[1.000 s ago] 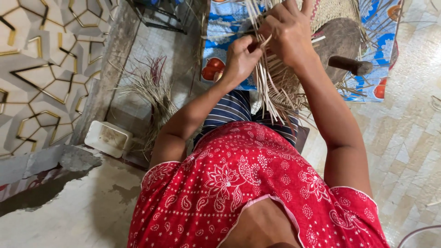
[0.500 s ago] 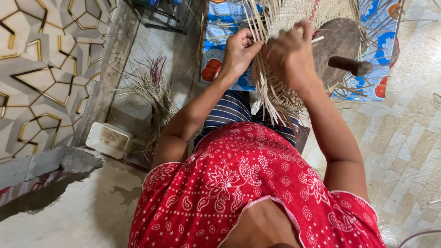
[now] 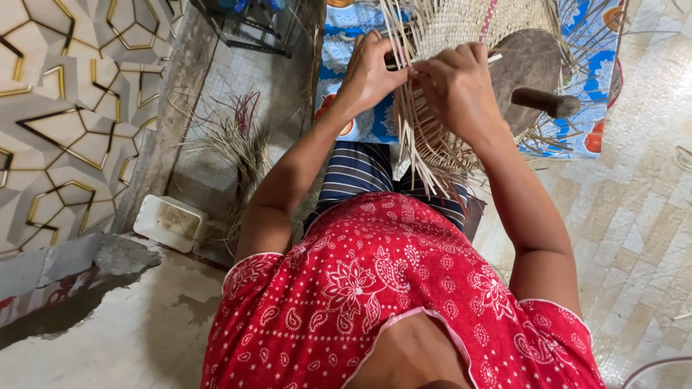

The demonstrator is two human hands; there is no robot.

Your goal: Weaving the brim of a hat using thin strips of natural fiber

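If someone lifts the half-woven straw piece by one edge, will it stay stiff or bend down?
The woven straw piece would probably sag: its loose strips already droop and splay. It looks thin and openwork, so likely light. The left hand and right hand both grip it.

The right hand [image 3: 458, 86] has lowered onto the woven mat [image 3: 461, 29]. Both hands have closed together, the left hand [image 3: 371, 68] now meeting the right hand at the strips [image 3: 425, 144].

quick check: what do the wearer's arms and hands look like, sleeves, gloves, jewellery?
Both arms are bare from the upper arm down. The left hand and right hand wear no gloves; no rings, bangles or watch show. Short sleeves belong to a red top with white floral paisley print and pale pink edging.
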